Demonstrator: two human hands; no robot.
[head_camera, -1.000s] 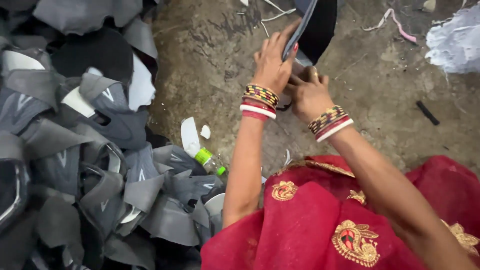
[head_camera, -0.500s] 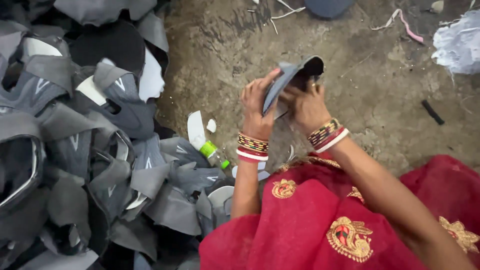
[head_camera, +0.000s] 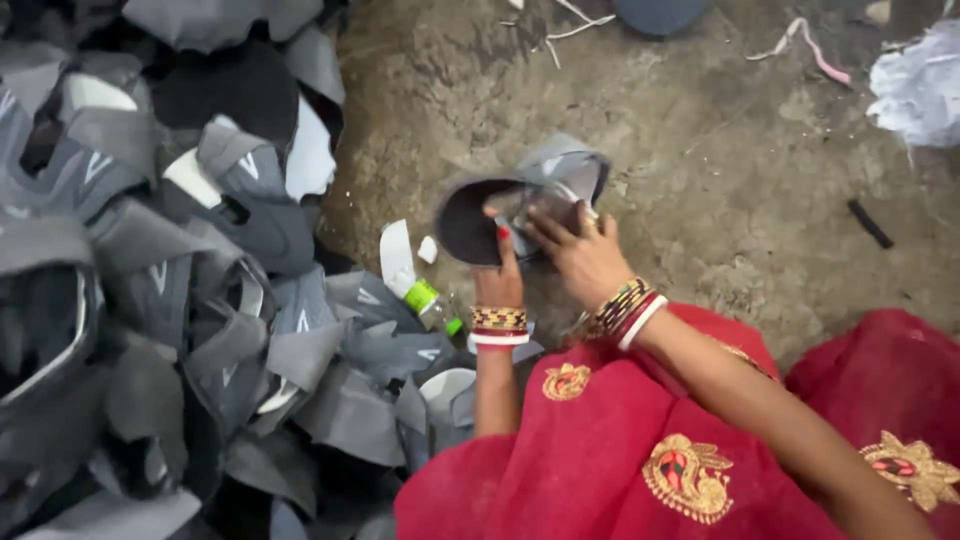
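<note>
Head view shows your red cloth (head_camera: 620, 450) nearest, at 6 o'clock. Above it, your left hand (head_camera: 498, 275) and right hand (head_camera: 580, 255) are both closed on a grey shoe piece (head_camera: 520, 205) near the middle. A grey pile (head_camera: 170, 300) lies at 9 o'clock. White paper (head_camera: 920, 85) sits far at 2 o'clock.

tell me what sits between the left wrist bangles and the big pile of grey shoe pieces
In the head view, a small green-capped bottle lies on the ground between the left hand and the grey pile.
</note>
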